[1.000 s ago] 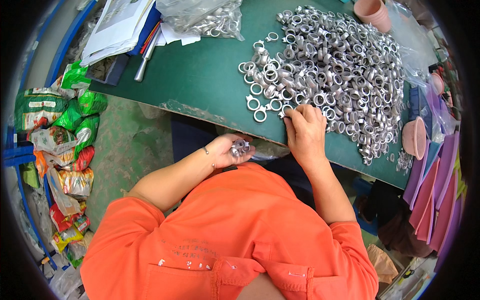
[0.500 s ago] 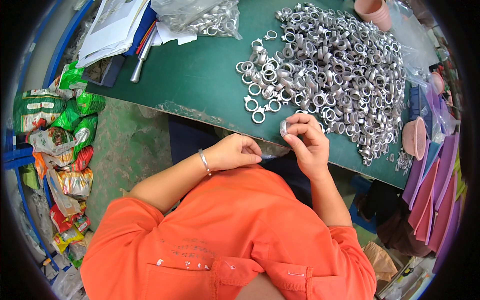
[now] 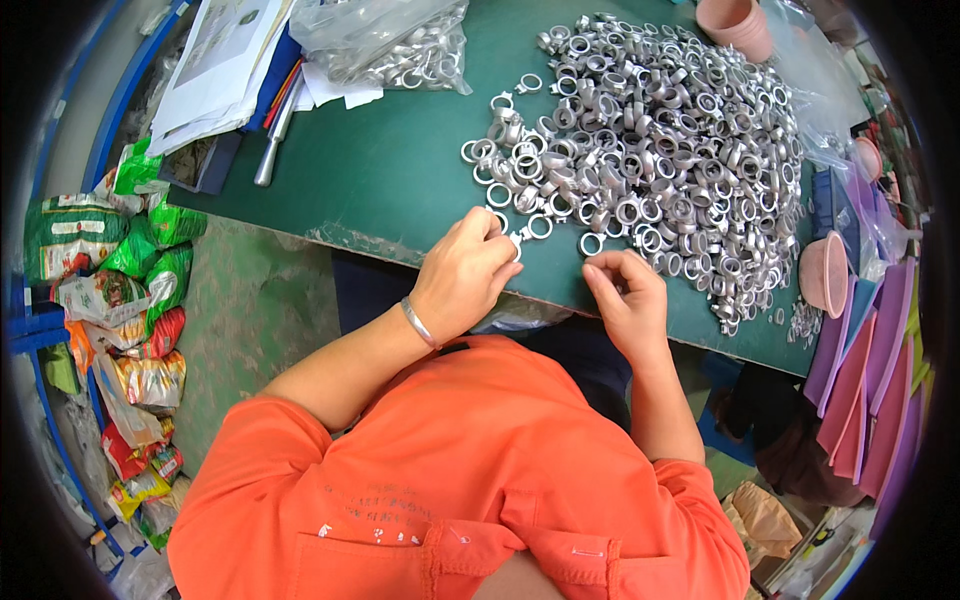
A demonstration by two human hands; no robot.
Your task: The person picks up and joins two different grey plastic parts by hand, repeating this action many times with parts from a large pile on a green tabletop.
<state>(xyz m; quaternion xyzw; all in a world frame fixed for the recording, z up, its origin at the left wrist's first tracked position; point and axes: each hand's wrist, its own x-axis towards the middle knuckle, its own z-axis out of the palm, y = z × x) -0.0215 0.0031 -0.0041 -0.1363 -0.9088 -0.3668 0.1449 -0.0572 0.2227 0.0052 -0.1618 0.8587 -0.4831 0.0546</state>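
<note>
A large heap of silvery metal rings (image 3: 680, 160), several with small lugs, spreads over the green tabletop (image 3: 360, 150). My left hand (image 3: 465, 265) reaches over the table's near edge, its fingers bent and pinching at a metal ring (image 3: 516, 246) at the heap's near left side; the fingers partly cover it. To its right, my right hand (image 3: 632, 298) is held at the edge with thumb and fingers curled together. Whatever lies between those fingertips is hidden. Just beyond them a loose metal ring (image 3: 591, 243) rests on the table.
At the back left are a clear bag of rings (image 3: 400, 50), papers (image 3: 215, 70) and a metal-handled tool (image 3: 272, 150). Pink cups (image 3: 735, 25) stand at the back right. A pink bowl (image 3: 824, 275) and purple and pink sheets (image 3: 870, 380) lie along the right edge.
My left hand has moved from near my body forward and onto the rings. My right hand, which held a ring up, has come lower, and that ring no longer shows.
</note>
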